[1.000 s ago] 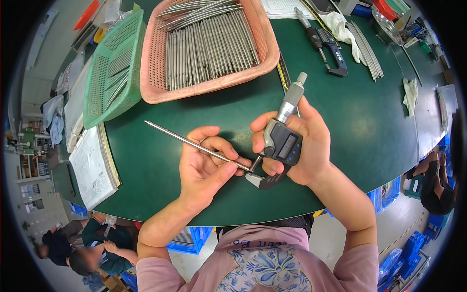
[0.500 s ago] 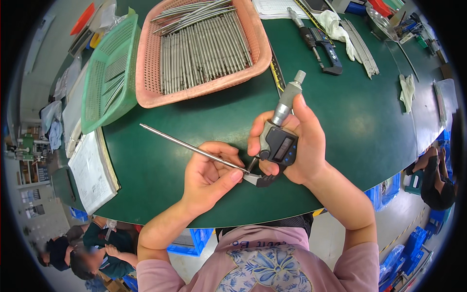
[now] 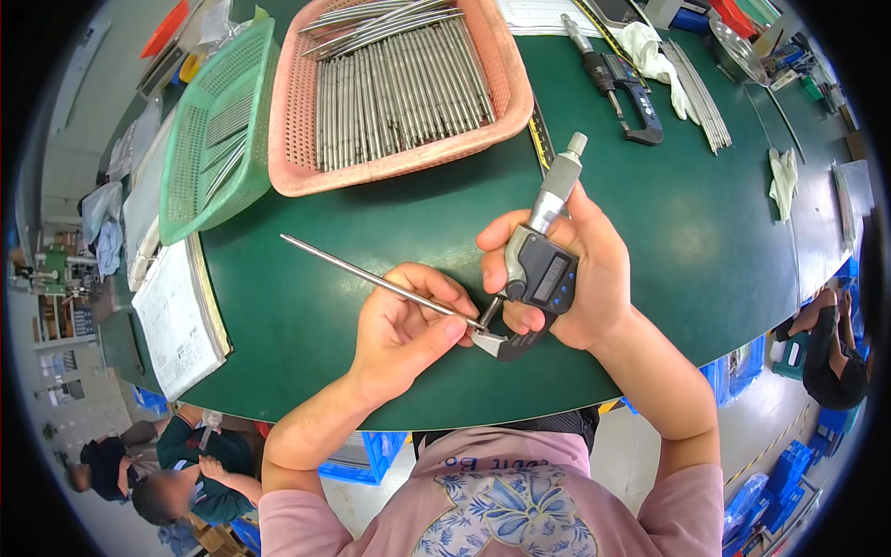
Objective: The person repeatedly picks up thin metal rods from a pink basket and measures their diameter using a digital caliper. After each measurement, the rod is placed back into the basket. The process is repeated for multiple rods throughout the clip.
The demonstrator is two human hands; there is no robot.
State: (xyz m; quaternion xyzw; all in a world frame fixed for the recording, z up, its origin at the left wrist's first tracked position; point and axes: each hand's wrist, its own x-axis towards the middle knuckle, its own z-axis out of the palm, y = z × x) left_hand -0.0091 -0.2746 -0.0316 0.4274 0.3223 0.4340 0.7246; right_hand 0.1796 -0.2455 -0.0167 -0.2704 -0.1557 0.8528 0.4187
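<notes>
My left hand pinches a thin metal rod near its lower right end. The rod slants up to the left over the green table. Wrapped round a digital micrometer is my right hand, its thumb along the grey thimble. The rod's near end lies at the micrometer's jaw, between spindle and anvil; whether both touch it is too small to tell. Ahead, a pink basket holds many similar rods, some lying crosswise on top. Beside it on the left, a green basket holds fewer rods.
A second micrometer lies at the far right, by white gloves and a bundle of rods. Another glove is farther right. Papers lie on the left. Co-workers sit at lower left and right.
The view has shifted slightly. The rod end and the micrometer jaw remain together, with the micrometer turned a little in my right hand. Both hands keep their hold.
</notes>
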